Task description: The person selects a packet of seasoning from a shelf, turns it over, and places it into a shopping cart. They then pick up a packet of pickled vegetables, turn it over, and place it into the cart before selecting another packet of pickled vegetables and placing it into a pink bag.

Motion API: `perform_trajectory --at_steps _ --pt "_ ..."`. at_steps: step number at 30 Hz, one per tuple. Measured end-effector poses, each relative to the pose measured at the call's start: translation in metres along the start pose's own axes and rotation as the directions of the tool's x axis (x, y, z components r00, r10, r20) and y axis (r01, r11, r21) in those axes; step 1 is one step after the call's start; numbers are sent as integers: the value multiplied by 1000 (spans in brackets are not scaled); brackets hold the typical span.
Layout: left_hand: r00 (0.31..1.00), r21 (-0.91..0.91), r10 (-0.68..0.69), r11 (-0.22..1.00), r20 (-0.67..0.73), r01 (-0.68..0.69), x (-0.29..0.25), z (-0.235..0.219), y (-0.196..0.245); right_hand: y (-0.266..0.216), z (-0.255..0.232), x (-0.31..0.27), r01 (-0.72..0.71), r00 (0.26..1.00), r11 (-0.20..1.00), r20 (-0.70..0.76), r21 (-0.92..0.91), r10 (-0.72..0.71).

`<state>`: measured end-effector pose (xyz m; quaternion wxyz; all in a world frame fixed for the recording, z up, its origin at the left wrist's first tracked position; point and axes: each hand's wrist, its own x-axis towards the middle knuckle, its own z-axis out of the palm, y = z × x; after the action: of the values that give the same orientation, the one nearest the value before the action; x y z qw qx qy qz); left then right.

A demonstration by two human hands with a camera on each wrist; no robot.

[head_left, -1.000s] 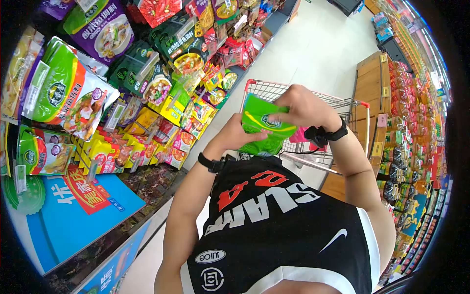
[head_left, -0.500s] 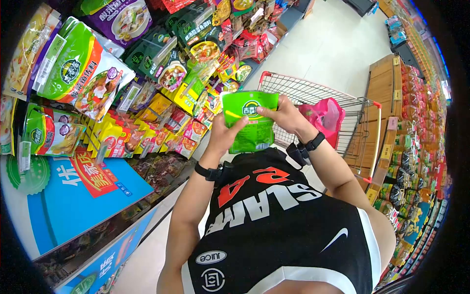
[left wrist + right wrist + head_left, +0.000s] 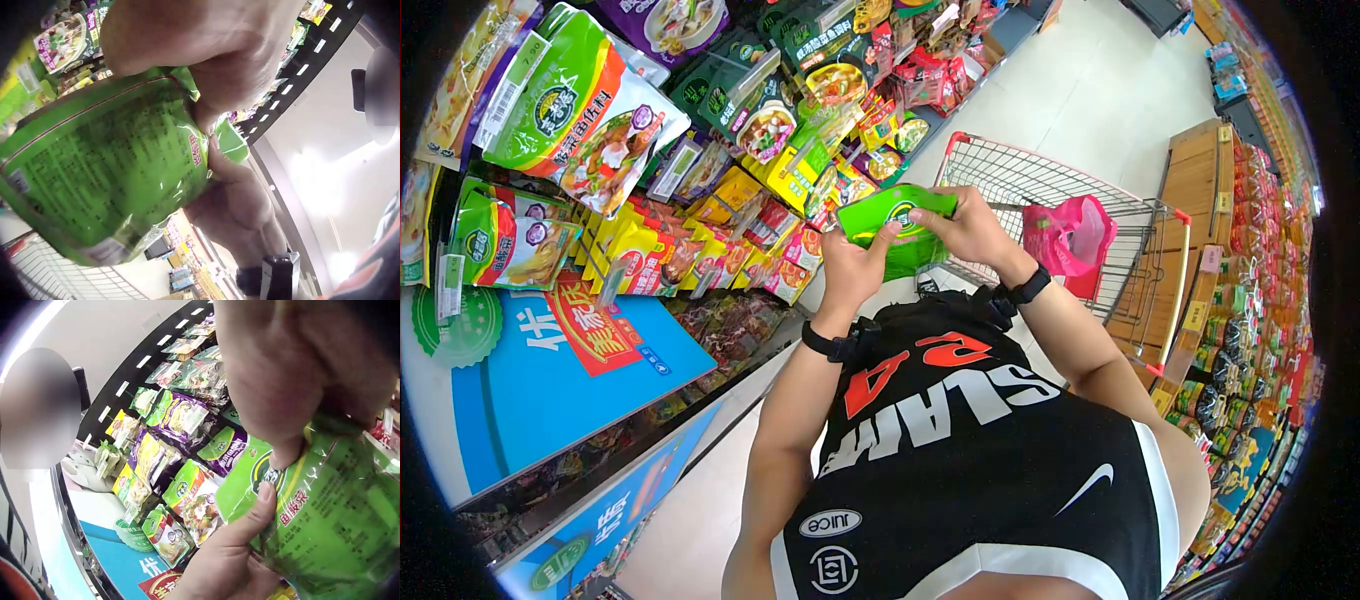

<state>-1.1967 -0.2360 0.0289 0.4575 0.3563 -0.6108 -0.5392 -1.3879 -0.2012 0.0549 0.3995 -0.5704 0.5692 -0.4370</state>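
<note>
Both hands grip a green plastic food pouch in front of the chest. My left hand holds its left side, thumb lying over the face of the pouch. On the opposite side, my right hand pinches the upper edge, its thumb pressed near the round logo. The top of the pouch bends in the head view. Small dark print covers the pouch's face in the left wrist view. Red characters stand beside the two thumbs in the right wrist view, where the left hand shows below.
A shopping cart with a pink bag stands just ahead. Hanging seasoning packets fill the rack on the left, above a blue sign. Shelves of bottles and jars line the right. Pale floor runs between them.
The pouch first turned to show its printed face, and the right hand moved from over it to its side. Since then its top has bent and tipped. The head view has shifted slightly.
</note>
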Motion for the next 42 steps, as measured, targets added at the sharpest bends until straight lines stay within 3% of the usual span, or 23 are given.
perform_trajectory --at_steps 4,8,11,12,13,15,17,18,21,23,25,27,28,29,31,32,33,37,38,41,42 --pt "999 -44 -46 998 -27 45 -1 -4 -1 13 2 2 5 997 970 68 242 -22" --pt "980 -42 -173 983 98 178 3 -5 -1 21 -22 -2 -37 971 999 236 -38 45" --pt "965 -187 -239 949 105 255 4 7 -32 37 -42 -6 -23 972 999 232 -39 32" --pt "936 -195 -330 917 120 349 6 3 -43 57 -55 -7 -117 974 990 185 -80 130" --pt "934 -172 -344 918 99 357 9 0 -44 79 -64 -11 -136 987 989 90 53 131" --pt "928 -128 -369 919 53 373 9 -6 -44 112 -98 -20 -342 932 939 -107 49 345" --pt "919 -104 -394 913 15 394 3 -16 -60 123 -122 -29 -376 855 900 -293 220 428" --pt "906 -97 -424 902 -4 421 -3 -22 -70 169 -140 -35 -433 805 862 -317 265 502" --pt "871 -95 -489 870 -39 484 -24 -24 -90 247 -155 -46 -387 709 796 -402 465 579" --pt "831 -84 -555 830 -39 551 -37 -23 -100 291 -152 -46 -448 651 806 -477 388 591" --pt "762 -58 -646 763 -33 644 -48 -19 -106 374 -143 -47 -520 615 787 -494 332 615" --pt "725 -34 -688 726 -44 687 -50 -8 -104 361 -134 -37 -663 576 695 -403 279 711" --pt "706 -21 -706 708 -53 706 -48 -3 -103 374 -126 -34 -703 538 680 -472 206 699" --pt "709 16 -704 709 -50 705 -46 2 -103 410 -116 -31 -713 516 657 -450 247 729" --pt "708 91 -705 702 -47 706 -43 12 -103 437 -98 -21 -592 474 642 -434 486 766" --pt "697 96 -715 692 -51 716 -42 17 -103 452 -89 -14 -558 457 650 -462 516 760" --pt "678 113 -732 670 -66 734 -41 23 -101 451 -80 -8 -393 477 624 -430 676 766" --pt "608 159 -787 590 -106 791 -52 38 -98 466 -39 33 -263 420 697 -572 667 705" --pt "589 162 -800 570 -111 805 -57 41 -98 470 -34 41 -192 504 721 -563 666 655" --pt "529 172 -842 509 -101 843 -69 50 -101 463 -14 67 -260 555 739 -530 622 641" --pt "514 171 -853 496 -85 851 -71 53 -102 473 -5 71 -424 571 746 -488 513 660"
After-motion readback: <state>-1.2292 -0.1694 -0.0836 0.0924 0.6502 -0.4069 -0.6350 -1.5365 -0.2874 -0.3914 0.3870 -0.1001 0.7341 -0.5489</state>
